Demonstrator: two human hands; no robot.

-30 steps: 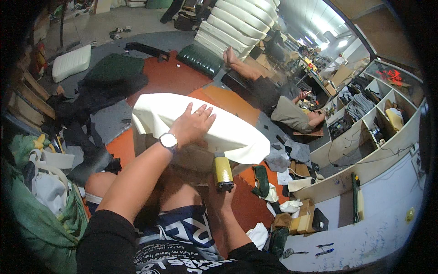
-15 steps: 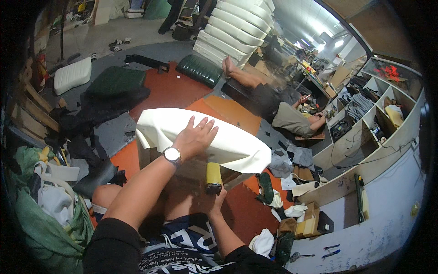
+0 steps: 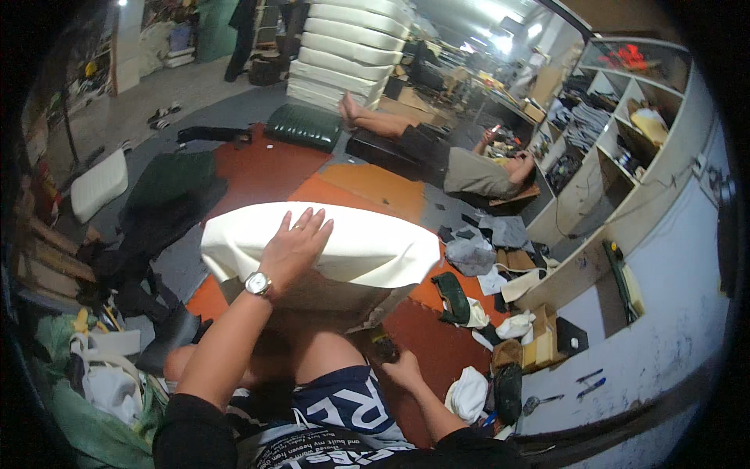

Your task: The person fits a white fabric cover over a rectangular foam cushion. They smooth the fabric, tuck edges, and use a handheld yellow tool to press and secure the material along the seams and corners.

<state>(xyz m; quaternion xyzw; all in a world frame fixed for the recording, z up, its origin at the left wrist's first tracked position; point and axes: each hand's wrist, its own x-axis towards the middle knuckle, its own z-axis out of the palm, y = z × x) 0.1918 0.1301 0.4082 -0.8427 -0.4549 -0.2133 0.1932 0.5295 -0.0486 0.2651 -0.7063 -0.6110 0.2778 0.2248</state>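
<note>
A white upholstered cushion (image 3: 351, 234) stands in front of me, its smooth cover hanging in folds over a brownish underside. My left hand (image 3: 297, 244), with a watch at the wrist and a ring, lies flat on the white cover, fingers stretched. Lower and to the right, my right hand (image 3: 404, 370) is closed around a yellow and black tool (image 3: 383, 347), beside the cushion's lower right corner. The tool is dim and partly hidden by the hand, so its exact kind does not show.
Beyond lie a dark green cushion (image 3: 303, 127) and a stack of white cushions (image 3: 344, 55). A person (image 3: 476, 172) reclines at the right, near a wooden shelf unit (image 3: 609, 187). Scraps and white cloth (image 3: 469, 393) lie right; a green sack (image 3: 101, 414) stands left.
The right hand and the tool have gone down and to the right, away from the cushion's front. My left hand stays on the cover, while the whole view has shifted.
</note>
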